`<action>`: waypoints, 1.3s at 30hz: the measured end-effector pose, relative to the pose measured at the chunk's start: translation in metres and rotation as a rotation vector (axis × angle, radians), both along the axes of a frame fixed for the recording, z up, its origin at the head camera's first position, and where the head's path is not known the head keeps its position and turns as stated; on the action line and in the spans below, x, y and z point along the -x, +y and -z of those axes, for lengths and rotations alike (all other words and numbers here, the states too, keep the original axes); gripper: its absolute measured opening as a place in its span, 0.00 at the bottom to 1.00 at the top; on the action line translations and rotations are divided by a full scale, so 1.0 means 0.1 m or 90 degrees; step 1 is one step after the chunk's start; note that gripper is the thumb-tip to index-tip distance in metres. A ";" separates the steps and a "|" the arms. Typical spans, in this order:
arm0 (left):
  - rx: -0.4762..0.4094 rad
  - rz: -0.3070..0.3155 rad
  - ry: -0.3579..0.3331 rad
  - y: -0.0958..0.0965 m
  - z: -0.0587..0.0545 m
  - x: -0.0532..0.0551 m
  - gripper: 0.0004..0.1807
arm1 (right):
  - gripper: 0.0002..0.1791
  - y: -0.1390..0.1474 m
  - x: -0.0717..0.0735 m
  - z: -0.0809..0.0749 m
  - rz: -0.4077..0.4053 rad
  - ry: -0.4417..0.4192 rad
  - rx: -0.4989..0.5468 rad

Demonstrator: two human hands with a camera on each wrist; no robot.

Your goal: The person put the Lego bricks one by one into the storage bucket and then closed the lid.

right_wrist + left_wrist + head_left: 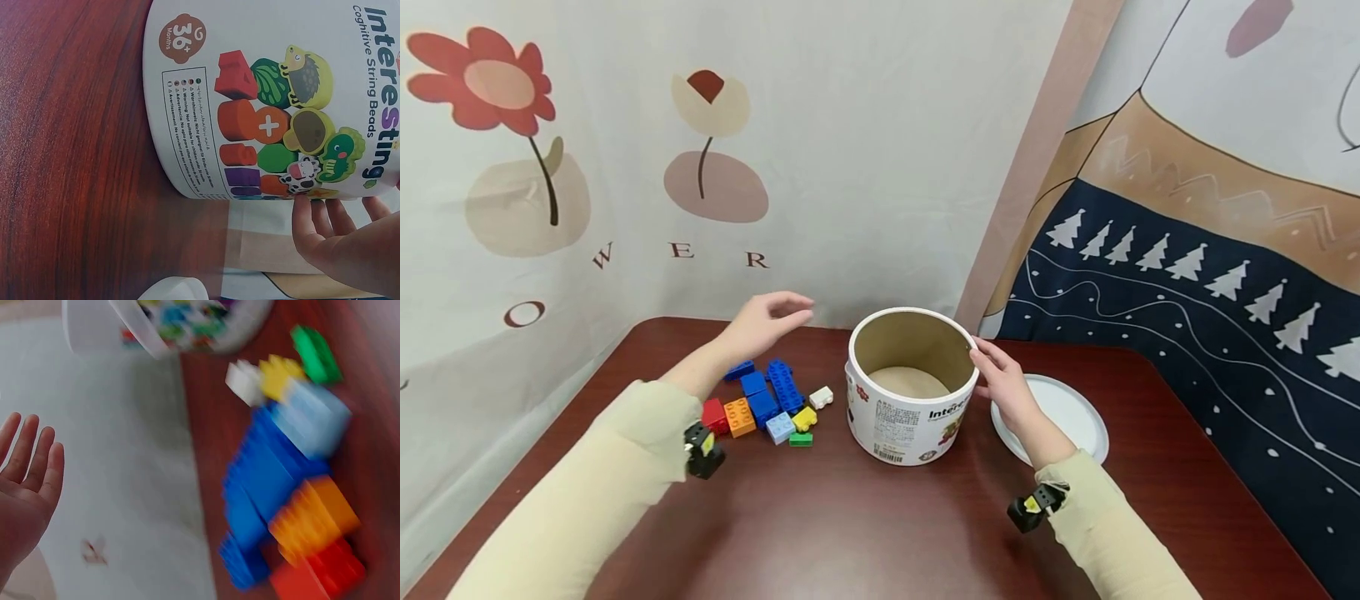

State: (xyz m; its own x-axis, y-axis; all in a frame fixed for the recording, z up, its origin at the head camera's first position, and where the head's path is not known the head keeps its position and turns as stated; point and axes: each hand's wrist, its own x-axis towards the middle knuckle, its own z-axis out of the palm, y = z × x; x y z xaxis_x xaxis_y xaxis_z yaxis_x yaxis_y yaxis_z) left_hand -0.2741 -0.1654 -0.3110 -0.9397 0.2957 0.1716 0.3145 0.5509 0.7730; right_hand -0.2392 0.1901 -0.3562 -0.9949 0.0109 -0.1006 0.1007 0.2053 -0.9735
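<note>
Left hand (766, 323): loose, twelve o'clock of blocks (764, 407)
Right hand (1009, 390): grips tub (898, 429), seemingly steadying it
Lid (1075, 419): tub's three o'clock, probably aside

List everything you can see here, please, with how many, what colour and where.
Tub: 1, printed white, mid-table
Blocks: several blue, at least 1 red, 1 each orange, light blue, yellow, white, green; left of the tub
Round lid: 1, white, right of the tub
Table: 1, reddish brown, underneath
Flower backdrop: 1, whitish, behind
Tree backdrop: 1, largely navy, right
Wrist devices: 2, black, one per wrist
Sleeves: 2, pale yellow, on the arms
Left hand: 1, bare, left of the tub
Right hand: 1, bare, gripping the tub's right side
</note>
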 end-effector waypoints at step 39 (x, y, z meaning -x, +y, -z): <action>0.097 -0.095 -0.125 -1.10 1.15 -0.58 0.36 | 0.26 0.02 0.01 -0.01 -0.006 0.000 -0.004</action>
